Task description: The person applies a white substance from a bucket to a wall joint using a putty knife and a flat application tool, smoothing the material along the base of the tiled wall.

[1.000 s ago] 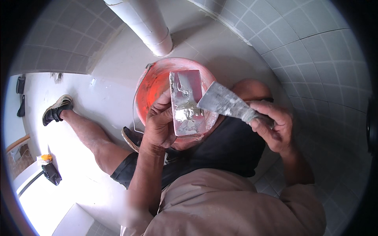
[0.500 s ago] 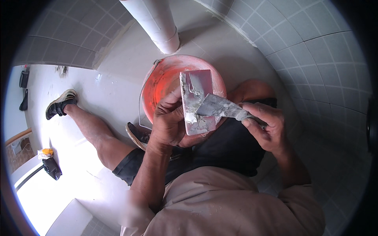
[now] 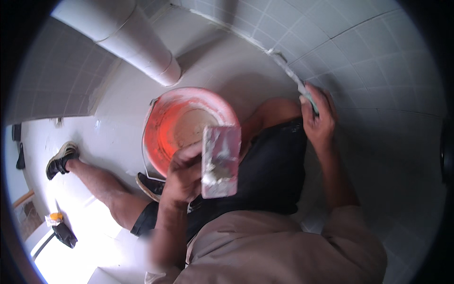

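Observation:
My left hand (image 3: 181, 176) is closed round a small rectangular plate (image 3: 228, 163), purplish and smeared with pale paste. The plate is in front of the near right rim of the orange bucket (image 3: 153, 127), which has a pale mass in its bottom. Out to the right, my right hand (image 3: 321, 118) grips a putty knife (image 3: 294, 77) with a greenish handle. Its paste-coated blade points away from me, with the tip at the seam where the tiled wall (image 3: 340, 61) meets the floor. A dab of paste sits beside the tip; exact contact is hard to make out.
A thick white pipe (image 3: 142, 47) rises from the floor (image 3: 246, 71) beyond the bucket. My bent right leg is beside the bucket and my left leg stretches out left. A dark bag (image 3: 64, 235) with a yellow item (image 3: 56, 217) lies by the bright opening.
My right hand has carried the putty knife off the plate, out to the wall seam on the right. The view has swung right, and my left hand with the plate appears lower.

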`<state>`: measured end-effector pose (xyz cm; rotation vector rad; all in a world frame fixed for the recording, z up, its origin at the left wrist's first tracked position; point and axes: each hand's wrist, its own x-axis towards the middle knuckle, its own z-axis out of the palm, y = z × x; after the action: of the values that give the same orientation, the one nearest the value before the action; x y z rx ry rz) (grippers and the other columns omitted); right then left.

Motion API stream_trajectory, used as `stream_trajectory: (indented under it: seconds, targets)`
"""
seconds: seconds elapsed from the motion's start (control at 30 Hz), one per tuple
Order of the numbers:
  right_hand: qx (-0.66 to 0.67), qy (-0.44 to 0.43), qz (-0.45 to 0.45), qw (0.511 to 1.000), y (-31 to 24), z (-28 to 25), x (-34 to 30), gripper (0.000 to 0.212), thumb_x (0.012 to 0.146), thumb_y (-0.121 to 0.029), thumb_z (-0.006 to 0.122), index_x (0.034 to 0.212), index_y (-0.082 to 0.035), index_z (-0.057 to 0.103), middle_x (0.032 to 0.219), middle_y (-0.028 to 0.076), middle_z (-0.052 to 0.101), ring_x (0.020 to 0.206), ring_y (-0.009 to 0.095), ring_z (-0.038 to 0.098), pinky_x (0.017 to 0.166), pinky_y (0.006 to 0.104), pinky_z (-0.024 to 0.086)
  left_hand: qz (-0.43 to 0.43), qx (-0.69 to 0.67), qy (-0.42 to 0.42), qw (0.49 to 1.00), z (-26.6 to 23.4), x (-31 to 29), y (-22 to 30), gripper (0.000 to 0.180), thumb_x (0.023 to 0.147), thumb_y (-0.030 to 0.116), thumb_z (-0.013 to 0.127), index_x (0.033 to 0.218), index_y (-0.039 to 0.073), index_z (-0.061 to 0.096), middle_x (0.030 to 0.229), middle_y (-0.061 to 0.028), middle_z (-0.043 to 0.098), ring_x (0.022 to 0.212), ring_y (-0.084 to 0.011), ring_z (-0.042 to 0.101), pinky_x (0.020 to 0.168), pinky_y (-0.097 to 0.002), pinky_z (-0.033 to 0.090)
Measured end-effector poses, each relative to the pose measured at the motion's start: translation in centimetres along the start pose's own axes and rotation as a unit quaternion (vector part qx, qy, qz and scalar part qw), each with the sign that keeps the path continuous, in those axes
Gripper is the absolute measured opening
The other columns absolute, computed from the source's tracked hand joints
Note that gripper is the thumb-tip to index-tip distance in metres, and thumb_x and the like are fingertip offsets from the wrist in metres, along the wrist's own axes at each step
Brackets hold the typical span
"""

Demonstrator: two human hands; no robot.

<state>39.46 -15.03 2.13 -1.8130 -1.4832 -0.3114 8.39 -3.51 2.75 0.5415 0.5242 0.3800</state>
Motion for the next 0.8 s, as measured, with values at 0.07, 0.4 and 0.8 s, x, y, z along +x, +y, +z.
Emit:
stream_trajectory:
  seconds: [0.07, 0.4, 0.8]
  targets:
    - [-0.032, 0.011, 0.001, 0.999, 4.7, 0.1, -0.6, 0.033, 0.080, 0.006, 0.066, 0.112, -0.003, 0.066, 0.099, 0.015, 0.066, 0.088, 0.033, 0.064, 0.076, 0.0402, 0.052, 0.015, -0.029, -0.015, 0.999, -1.0, -1.0, -0.3, 0.046, 0.083, 0.001, 0.065, 0.128, -0.008, 0.056, 0.113, -0.0166, 0.068, 0.097, -0.0231, 0.069, 0.088, -0.0351, 0.056]
    - [-0.144, -0.101, 0.090, 0.980, 16.7, 8.0, -6.3, 0.033, 0.088, -0.021, 0.057, 0.118, -0.010, 0.065, 0.108, 0.019, 0.065, 0.103, 0.041, 0.061, 0.086, 0.0487, 0.050, 0.078, -0.026, 0.155, 0.985, -4.0, -4.8, 0.0, 0.034, 0.074, 0.003, 0.074, 0.106, -0.002, 0.066, 0.099, -0.0123, 0.072, 0.082, -0.0205, 0.071, 0.072, -0.0319, 0.060]
    - [-0.215, -0.105, 0.157, 0.958, 16.2, 9.9, -5.5, 0.036, 0.086, -0.013, 0.055, 0.121, -0.012, 0.061, 0.108, 0.013, 0.060, 0.093, 0.039, 0.060, 0.080, 0.0506, 0.050, 0.084, -0.022, 0.117, 0.989, -3.9, -4.6, 0.4, 0.045, 0.074, 0.010, 0.081, 0.114, -0.003, 0.064, 0.104, -0.0112, 0.071, 0.087, -0.0184, 0.070, 0.078, -0.0317, 0.058]
